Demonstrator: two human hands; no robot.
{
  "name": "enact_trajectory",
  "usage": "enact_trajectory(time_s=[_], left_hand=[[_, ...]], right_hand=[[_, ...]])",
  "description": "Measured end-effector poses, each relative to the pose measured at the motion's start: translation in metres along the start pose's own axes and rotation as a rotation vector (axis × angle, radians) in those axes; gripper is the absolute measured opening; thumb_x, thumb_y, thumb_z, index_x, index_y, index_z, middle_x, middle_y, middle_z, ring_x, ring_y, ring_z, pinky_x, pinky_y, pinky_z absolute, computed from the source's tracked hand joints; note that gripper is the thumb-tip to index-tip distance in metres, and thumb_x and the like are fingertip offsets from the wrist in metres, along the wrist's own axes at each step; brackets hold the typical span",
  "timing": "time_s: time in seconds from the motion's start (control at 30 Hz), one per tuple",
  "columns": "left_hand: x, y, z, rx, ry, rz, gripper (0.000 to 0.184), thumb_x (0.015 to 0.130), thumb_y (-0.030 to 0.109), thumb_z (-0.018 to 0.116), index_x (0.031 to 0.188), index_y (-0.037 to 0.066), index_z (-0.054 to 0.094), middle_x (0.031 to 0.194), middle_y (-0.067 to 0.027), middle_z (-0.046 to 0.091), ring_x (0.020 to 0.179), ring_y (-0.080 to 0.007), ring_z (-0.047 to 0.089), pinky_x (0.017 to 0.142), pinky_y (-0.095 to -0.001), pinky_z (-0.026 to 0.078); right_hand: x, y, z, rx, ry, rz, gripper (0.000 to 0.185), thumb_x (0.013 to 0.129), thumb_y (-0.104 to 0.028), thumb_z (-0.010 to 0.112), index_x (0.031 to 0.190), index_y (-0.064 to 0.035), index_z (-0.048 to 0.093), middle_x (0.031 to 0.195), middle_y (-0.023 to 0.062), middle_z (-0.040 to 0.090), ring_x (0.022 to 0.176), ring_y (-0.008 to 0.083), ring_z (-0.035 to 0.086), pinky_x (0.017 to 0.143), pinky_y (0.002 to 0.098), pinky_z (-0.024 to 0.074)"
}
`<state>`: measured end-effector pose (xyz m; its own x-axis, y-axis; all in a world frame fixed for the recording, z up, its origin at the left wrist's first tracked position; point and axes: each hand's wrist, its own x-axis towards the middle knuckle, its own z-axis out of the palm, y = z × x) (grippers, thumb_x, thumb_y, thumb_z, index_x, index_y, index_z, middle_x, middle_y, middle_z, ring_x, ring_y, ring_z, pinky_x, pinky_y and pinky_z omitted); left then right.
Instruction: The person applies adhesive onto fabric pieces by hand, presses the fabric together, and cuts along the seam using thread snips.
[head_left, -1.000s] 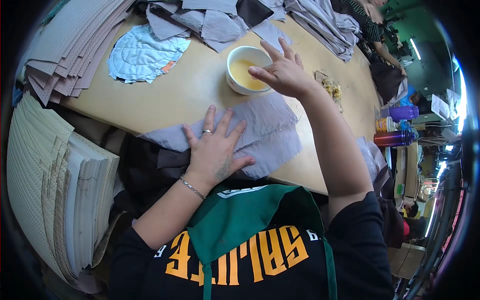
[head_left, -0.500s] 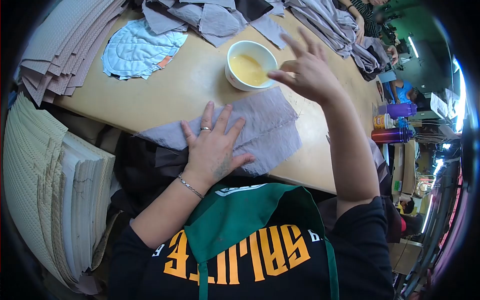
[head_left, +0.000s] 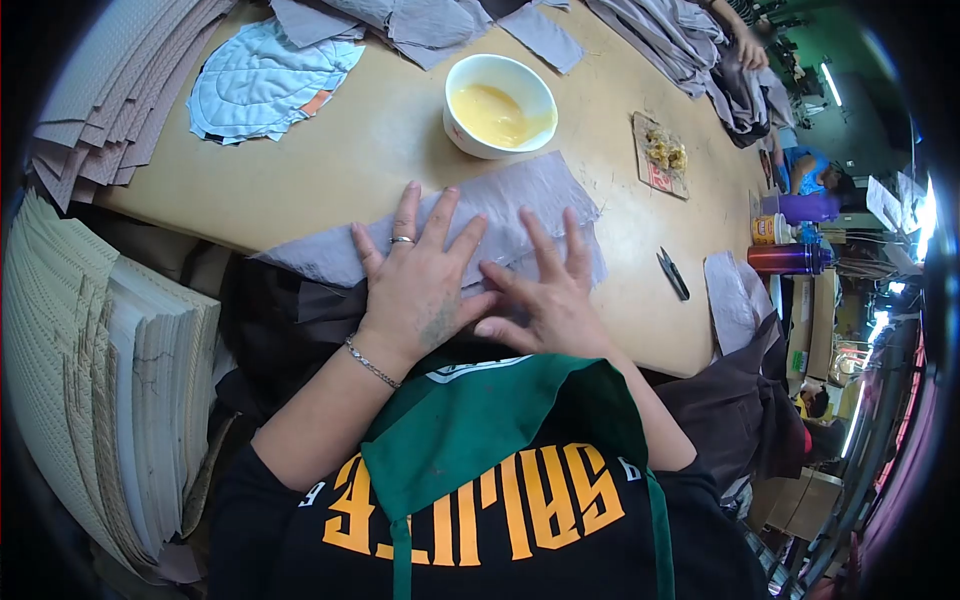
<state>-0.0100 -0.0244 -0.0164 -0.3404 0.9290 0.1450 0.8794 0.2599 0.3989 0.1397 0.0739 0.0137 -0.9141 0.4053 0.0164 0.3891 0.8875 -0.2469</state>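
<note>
A grey-mauve piece of fabric [head_left: 540, 190] lies at the near edge of the table. My left hand [head_left: 415, 285] presses flat on it with fingers spread; a ring and a chain bracelet are on that hand and wrist. Close beside it, my right hand [head_left: 550, 300] rests on the right part of the fabric, its fingers apart and nothing in it. Just beyond the fabric stands a white bowl [head_left: 548, 100] of pale yellow paste. Dark cloth [head_left: 330, 310] hangs below the table edge beside my left hand.
Thread snips [head_left: 674, 275] and a cardboard scrap with yellowish lumps [head_left: 665, 155] lie right. Light-blue quilted pieces [head_left: 270, 85] and stacked textured sheets [head_left: 130, 90] are left. Fabric pieces [head_left: 410, 25] lie at the back. Another person's hand [head_left: 745, 45] touches cloth at the far right.
My right hand has come down from beside the bowl onto the fabric, next to my left hand. The snips and cardboard scrap are now uncovered. My left hand has stayed on the fabric.
</note>
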Motion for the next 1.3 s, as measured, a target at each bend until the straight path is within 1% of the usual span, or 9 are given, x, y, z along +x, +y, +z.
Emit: enact_trajectory(time_s=[0.1,0.37,0.6,0.7,0.83,0.93,1.03,1.17,1.3], left_hand=[[0.0,0.001,-0.004,0.002,-0.017,-0.009,0.072,0.067,0.06,0.067,0.128,0.024,0.052,0.143,-0.0059,0.034,0.136,-0.0332,0.023,0.093,-0.0761,0.017],[0.0,-0.002,0.008,0.029,0.062,0.018,0.072,0.066,0.063,0.065,0.125,0.022,0.055,0.141,-0.0062,0.037,0.135,-0.0341,0.023,0.092,-0.0759,0.015],[0.0,0.0,-0.001,0.011,0.009,0.007,0.075,0.065,0.064,0.066,0.126,0.023,0.055,0.143,-0.0059,0.034,0.136,-0.0328,0.022,0.093,-0.0759,0.016],[0.0,0.0,-0.002,-0.005,-0.008,0.0,0.075,0.065,0.064,0.066,0.126,0.022,0.054,0.143,-0.0059,0.034,0.136,-0.0329,0.022,0.094,-0.076,0.016],[0.0,0.001,-0.003,-0.015,-0.013,-0.002,0.075,0.065,0.063,0.067,0.127,0.023,0.053,0.143,-0.0064,0.033,0.137,-0.0331,0.021,0.094,-0.0759,0.015],[0.0,0.001,-0.004,-0.01,-0.025,-0.008,0.075,0.065,0.062,0.067,0.128,0.023,0.052,0.143,-0.0067,0.033,0.137,-0.0333,0.02,0.094,-0.0757,0.015],[-0.002,-0.001,0.0,-0.008,0.01,0.002,0.074,0.066,0.061,0.067,0.128,0.024,0.052,0.143,-0.0068,0.033,0.137,-0.0338,0.019,0.094,-0.0756,0.015],[-0.001,-0.001,-0.003,-0.028,-0.018,-0.004,0.073,0.067,0.061,0.066,0.128,0.024,0.052,0.144,-0.0068,0.032,0.138,-0.0343,0.018,0.094,-0.0755,0.015],[-0.001,-0.003,-0.001,-0.044,-0.019,-0.003,0.072,0.068,0.061,0.065,0.129,0.024,0.051,0.144,-0.007,0.032,0.138,-0.0346,0.018,0.094,-0.0757,0.015]], right_hand=[[-0.004,0.031,-0.006,-0.336,0.075,0.125,0.055,0.074,-0.062,0.061,0.11,-0.0202,0.067,0.152,0.0125,0.015,0.138,0.0457,-0.002,0.1,0.0701,0.0105],[0.001,-0.005,0.003,-0.164,0.046,-0.006,0.053,0.076,-0.063,0.056,0.109,-0.0229,0.068,0.152,0.0112,0.018,0.14,0.0417,-0.002,0.102,0.0694,0.0071],[-0.003,0.067,-0.02,-0.457,0.082,0.199,0.051,0.078,-0.063,0.053,0.111,-0.0273,0.067,0.151,0.0097,0.019,0.139,0.0406,-0.002,0.099,0.0718,0.012],[-0.005,0.075,-0.037,-0.458,0.158,0.286,0.05,0.081,-0.062,0.052,0.114,-0.0272,0.065,0.15,0.0111,0.021,0.139,0.0412,0.001,0.102,0.0677,0.0106],[0.022,0.082,-0.071,-0.293,0.405,0.144,0.05,0.087,-0.059,0.045,0.116,-0.0247,0.065,0.146,0.0154,0.031,0.138,0.043,0.009,0.108,0.0546,0.0111],[0.066,0.062,-0.087,-0.109,0.349,0.028,0.051,0.087,-0.06,0.043,0.11,-0.022,0.069,0.145,0.0143,0.033,0.138,0.0432,0.009,0.109,0.0536,0.0113],[0.115,0.049,-0.087,-0.183,0.05,-0.072,0.066,0.09,-0.063,0.029,0.105,-0.0142,0.07,0.147,0.0136,0.03,0.139,0.0395,0.007,0.11,0.0538,0.0061],[0.161,0.045,-0.074,-0.273,-0.171,0.008,0.077,0.083,-0.075,0.028,0.098,-0.0137,0.073,0.151,0.0074,0.023,0.141,0.0363,-0.004,0.107,0.0624,0.0056],[0.175,0.049,-0.069,-0.392,-0.28,-0.04,0.078,0.083,-0.075,0.027,0.093,-0.0138,0.074,0.152,0.0045,0.022,0.141,0.0341,-0.003,0.108,0.0614,0.0041]])
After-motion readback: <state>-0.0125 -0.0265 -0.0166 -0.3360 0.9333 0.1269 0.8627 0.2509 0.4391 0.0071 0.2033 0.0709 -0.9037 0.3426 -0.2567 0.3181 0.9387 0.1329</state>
